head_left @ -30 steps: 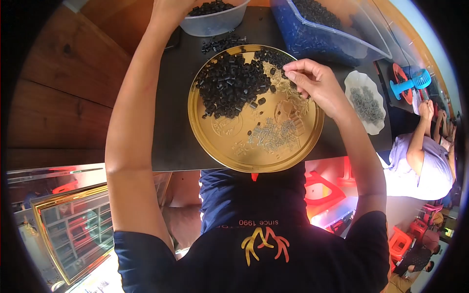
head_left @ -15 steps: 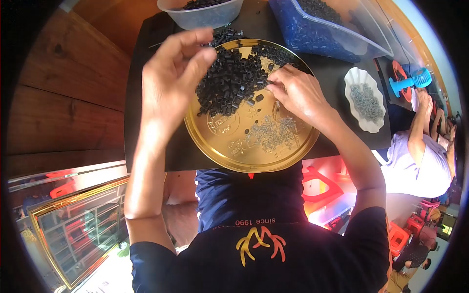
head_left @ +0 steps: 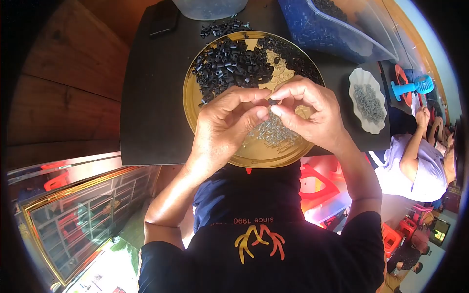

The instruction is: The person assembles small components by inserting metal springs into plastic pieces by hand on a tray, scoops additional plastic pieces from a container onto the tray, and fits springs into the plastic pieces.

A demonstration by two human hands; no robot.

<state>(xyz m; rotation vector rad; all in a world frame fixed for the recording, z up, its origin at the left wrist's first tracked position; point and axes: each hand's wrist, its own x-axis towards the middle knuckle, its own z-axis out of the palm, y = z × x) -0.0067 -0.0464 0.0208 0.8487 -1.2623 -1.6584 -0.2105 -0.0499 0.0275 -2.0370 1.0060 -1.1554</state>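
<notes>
Head view: right hand [head_left: 315, 115] pinches black piece [head_left: 272, 102]; left hand [head_left: 220, 129], grip unclear. Amount done unclear; many black parts [head_left: 224, 71] loose beyond fingers.

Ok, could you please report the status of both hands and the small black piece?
Right hand pinching small black piece. Left hand close beside it. Both over gold tray; fingers partly hide the piece.

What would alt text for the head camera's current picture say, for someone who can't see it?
A person's left hand and right hand are close together at a small dark piece above a round gold tray of black pieces and small silvery pieces. The tray sits on a dark table, near a white dish.
</notes>
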